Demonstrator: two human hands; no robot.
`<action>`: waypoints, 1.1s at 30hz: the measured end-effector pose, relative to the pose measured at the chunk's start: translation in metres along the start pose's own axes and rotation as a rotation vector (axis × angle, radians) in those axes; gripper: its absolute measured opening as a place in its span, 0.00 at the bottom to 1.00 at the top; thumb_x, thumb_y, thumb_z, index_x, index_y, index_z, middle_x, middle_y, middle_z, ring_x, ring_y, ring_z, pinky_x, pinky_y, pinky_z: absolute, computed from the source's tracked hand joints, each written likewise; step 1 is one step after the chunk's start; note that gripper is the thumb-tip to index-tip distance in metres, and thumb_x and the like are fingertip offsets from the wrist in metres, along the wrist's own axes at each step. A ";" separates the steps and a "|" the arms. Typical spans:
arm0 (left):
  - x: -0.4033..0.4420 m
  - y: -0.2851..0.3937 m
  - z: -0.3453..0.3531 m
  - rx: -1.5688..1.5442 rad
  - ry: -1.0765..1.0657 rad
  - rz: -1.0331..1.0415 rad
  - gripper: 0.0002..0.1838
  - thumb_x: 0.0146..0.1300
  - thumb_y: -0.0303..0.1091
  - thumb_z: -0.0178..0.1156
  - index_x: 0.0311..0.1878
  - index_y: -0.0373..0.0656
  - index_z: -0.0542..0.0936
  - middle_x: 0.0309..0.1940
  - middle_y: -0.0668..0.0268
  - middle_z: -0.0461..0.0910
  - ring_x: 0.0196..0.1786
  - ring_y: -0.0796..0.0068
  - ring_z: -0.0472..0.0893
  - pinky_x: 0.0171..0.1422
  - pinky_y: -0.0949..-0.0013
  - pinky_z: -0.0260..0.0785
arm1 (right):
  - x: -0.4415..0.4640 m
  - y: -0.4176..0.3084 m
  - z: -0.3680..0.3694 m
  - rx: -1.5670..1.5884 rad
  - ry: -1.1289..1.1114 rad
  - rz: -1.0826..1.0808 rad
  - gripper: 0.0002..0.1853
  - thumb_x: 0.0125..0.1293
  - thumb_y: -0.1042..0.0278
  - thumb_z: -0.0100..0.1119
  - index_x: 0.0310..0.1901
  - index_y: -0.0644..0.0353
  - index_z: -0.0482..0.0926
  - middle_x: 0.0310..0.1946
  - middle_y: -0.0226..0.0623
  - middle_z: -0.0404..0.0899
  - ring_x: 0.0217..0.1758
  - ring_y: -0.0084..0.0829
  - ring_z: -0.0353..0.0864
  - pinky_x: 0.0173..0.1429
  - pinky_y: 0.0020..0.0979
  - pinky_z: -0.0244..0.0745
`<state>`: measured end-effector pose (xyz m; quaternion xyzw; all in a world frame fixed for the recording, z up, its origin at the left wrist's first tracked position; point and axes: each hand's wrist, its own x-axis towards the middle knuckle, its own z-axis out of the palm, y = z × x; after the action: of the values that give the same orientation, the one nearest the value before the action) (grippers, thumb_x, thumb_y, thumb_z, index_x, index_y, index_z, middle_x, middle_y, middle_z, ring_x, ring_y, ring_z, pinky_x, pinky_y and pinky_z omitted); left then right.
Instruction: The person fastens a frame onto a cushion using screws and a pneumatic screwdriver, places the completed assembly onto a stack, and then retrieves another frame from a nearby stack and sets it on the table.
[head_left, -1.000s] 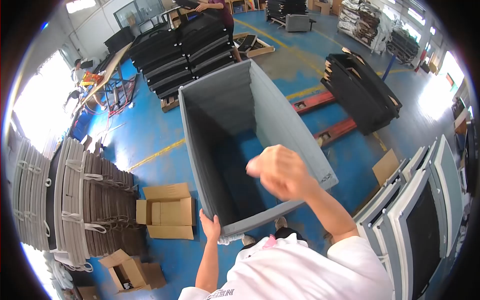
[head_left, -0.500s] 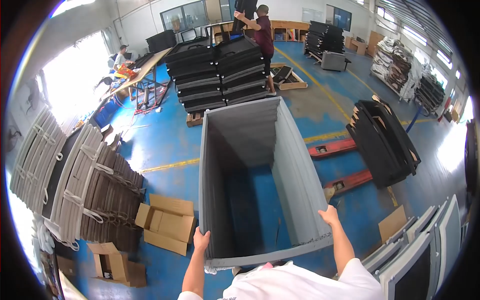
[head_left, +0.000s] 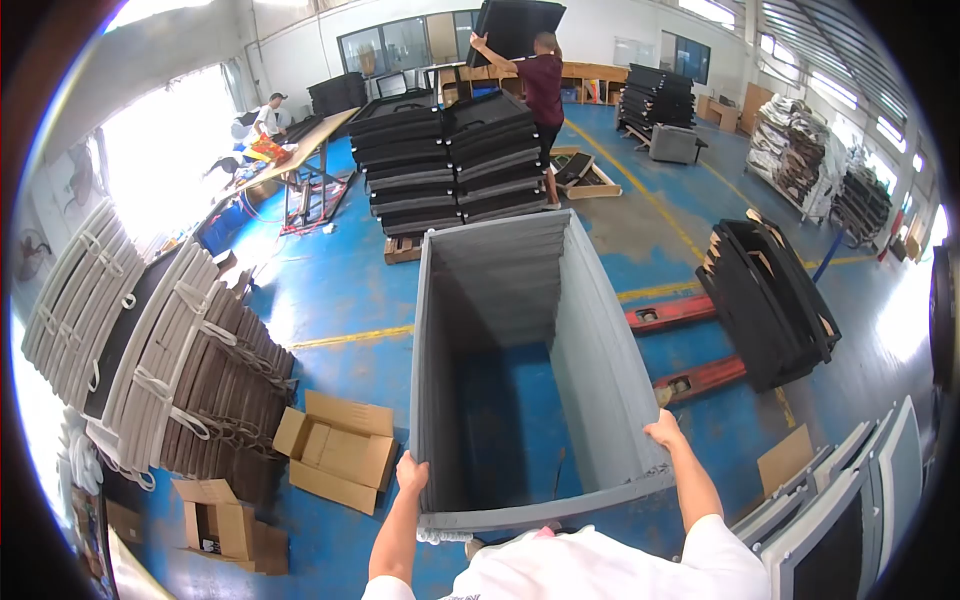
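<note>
A tall grey rectangular frame stack [head_left: 610,345], its layers showing as ridges on the inner walls, stands right in front of me. It is open in the middle, and blue floor shows through it. My left hand [head_left: 411,474] grips the near part of its left side, fingers wrapped over the edge. On the right side, near the closest corner, my right hand [head_left: 663,430] is closed round the rim, thumb on top. Pale fringe-like material hangs under the near left corner. The undersides of both grips are hidden.
Stacked black frames [head_left: 405,165] stand beyond, where a co-worker [head_left: 543,90] lifts a black panel [head_left: 515,30]. Red pallet-jack forks [head_left: 700,380] and black frames [head_left: 765,300] are at right. Cardboard boxes [head_left: 340,450] and strapped bundles [head_left: 165,360] lie left; grey-edged panels [head_left: 830,520] lean right.
The grey stack and both my hands sit slightly further right and lower in view, as does the background. Both hands keep their hold. The co-worker's black panel has turned to show its broad face.
</note>
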<state>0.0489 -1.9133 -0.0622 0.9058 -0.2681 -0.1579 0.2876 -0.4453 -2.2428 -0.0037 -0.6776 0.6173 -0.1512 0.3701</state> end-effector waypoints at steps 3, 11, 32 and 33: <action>-0.019 -0.012 -0.004 -0.019 0.011 0.025 0.20 0.48 0.33 0.66 0.44 0.35 0.76 0.41 0.44 0.81 0.50 0.44 0.80 0.56 0.52 0.72 | -0.018 0.022 -0.001 0.005 0.011 -0.045 0.25 0.45 0.71 0.66 0.50 0.62 0.80 0.46 0.53 0.82 0.53 0.48 0.80 0.57 0.39 0.73; -0.083 -0.019 -0.016 -0.008 0.017 -0.022 0.19 0.48 0.32 0.66 0.44 0.35 0.76 0.40 0.43 0.81 0.48 0.42 0.80 0.55 0.50 0.72 | -0.090 0.030 -0.013 -0.112 0.053 -0.003 0.27 0.45 0.68 0.69 0.51 0.63 0.79 0.46 0.52 0.82 0.53 0.48 0.80 0.57 0.38 0.73; 0.032 0.011 0.007 -0.010 -0.095 -0.117 0.21 0.55 0.37 0.60 0.50 0.35 0.77 0.51 0.47 0.79 0.57 0.49 0.77 0.62 0.54 0.70 | 0.014 -0.004 -0.002 0.004 0.006 0.052 0.24 0.41 0.80 0.68 0.45 0.72 0.80 0.42 0.51 0.83 0.46 0.42 0.83 0.51 0.39 0.76; 0.038 0.008 0.003 -0.039 -0.127 -0.123 0.21 0.54 0.37 0.61 0.50 0.36 0.77 0.51 0.47 0.79 0.57 0.49 0.77 0.62 0.54 0.70 | 0.010 -0.009 -0.004 0.042 -0.015 0.035 0.24 0.40 0.79 0.68 0.45 0.71 0.80 0.42 0.52 0.83 0.46 0.43 0.83 0.50 0.39 0.76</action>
<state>0.0749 -1.9419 -0.0641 0.9030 -0.2266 -0.2374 0.2773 -0.4391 -2.2534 0.0029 -0.6598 0.6230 -0.1525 0.3915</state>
